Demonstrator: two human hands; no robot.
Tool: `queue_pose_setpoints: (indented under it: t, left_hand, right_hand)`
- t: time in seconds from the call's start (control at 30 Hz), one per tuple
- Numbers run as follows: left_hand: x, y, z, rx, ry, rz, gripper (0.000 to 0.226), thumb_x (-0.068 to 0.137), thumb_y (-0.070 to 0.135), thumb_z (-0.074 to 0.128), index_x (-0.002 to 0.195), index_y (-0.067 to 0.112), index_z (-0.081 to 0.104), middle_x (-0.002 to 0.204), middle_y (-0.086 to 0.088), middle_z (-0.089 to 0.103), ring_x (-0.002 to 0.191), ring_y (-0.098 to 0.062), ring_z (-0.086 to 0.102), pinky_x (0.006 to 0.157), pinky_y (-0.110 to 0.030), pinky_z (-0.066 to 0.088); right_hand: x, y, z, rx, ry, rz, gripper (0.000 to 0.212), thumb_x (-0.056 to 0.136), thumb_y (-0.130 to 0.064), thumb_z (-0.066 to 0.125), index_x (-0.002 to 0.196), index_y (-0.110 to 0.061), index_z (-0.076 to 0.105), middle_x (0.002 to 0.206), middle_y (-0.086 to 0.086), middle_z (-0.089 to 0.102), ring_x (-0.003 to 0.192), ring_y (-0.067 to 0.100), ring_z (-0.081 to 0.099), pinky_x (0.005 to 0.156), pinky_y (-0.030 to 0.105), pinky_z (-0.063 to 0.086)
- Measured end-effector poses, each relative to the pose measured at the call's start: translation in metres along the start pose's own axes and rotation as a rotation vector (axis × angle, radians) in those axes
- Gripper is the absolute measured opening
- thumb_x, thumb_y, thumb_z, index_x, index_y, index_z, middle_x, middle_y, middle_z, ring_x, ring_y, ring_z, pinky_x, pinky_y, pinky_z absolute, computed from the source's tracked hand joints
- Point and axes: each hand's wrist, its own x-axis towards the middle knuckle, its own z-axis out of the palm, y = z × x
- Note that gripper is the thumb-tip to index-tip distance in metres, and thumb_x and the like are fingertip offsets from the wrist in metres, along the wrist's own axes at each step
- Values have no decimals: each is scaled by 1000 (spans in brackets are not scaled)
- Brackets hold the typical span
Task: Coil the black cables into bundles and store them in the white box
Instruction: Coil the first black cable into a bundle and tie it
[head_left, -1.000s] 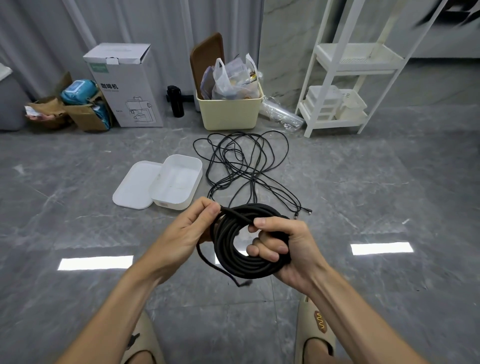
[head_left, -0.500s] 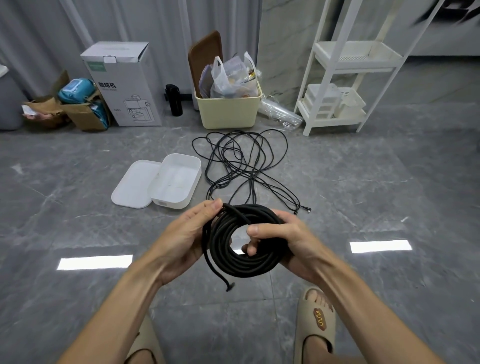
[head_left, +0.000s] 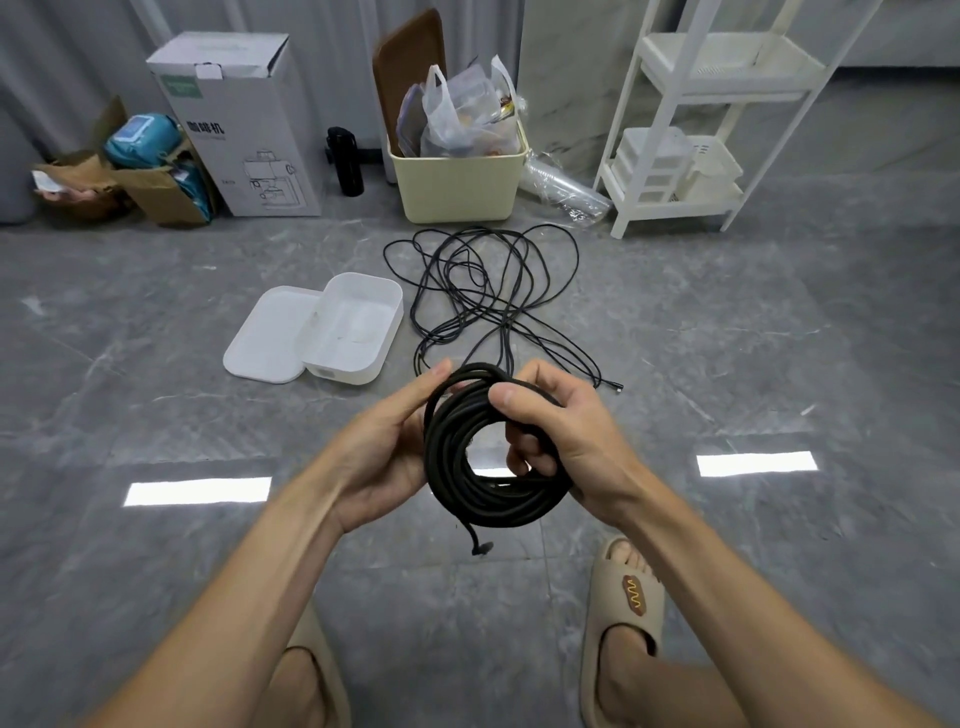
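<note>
A coil (head_left: 483, 457) of black cable is held at frame centre between both hands, above the floor (head_left: 779, 364). The right hand (head_left: 561, 436) is curled round the coil's right side, thumb over the top strands and fingers hooked through the central opening. The left hand (head_left: 384, 457) is laid against the coil's left edge with fingers nearly straight, tips reaching the top strands; no closed grip is seen there. One free end (head_left: 480, 545) hangs from the coil's lower edge, toward the bottom of the frame. The box (head_left: 358, 325) lies open on the floor up and left of the hands, cavity upward and apparently nothing inside, its lid (head_left: 270, 338) touching its left side. The box's long axis runs roughly from lower left to upper right; the coil's ring is judged to fit if laid flat. The left hand is nearer the box, though the load is carried by the right. A loose cable (head_left: 488, 291) is spread on the floor just right of the box, above the hands, not yet coiled. The dangling end is judged likely to need tucking before stowing.
</note>
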Motion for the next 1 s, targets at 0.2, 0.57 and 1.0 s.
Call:
queue_pose_setpoints:
  t: [0.2, 0.57, 1.0]
  left_hand:
    - [6, -5, 7, 55, 127, 101, 25, 83, 34, 65, 97, 19, 79, 99, 0, 71, 92, -9, 63, 84, -25, 48]
    - [-10, -13, 19, 931, 370, 261, 47, 82, 75, 41, 118, 52, 59, 120, 17, 59, 106, 11, 53, 91, -17, 42]
    - [-10, -14, 18, 581, 378, 210, 48, 65, 19, 73, 110, 18, 59, 85, -3, 77, 81, -16, 74, 78, -29, 53]
  right_hand:
    - [-1, 0, -1, 55, 9, -19, 35, 74, -40, 75, 65, -24, 45, 50, 3, 46, 35, 11, 35, 48, 30, 41]
    - [4, 7, 0, 21, 232, -10, 36, 87, -28, 75, 73, -18, 43, 53, 2, 49, 40, 12, 37, 48, 25, 46]
    - [7, 9, 1, 40, 96, 101, 24, 88, -35, 72, 86, -14, 59, 52, -1, 46, 40, 11, 38, 48, 23, 44]
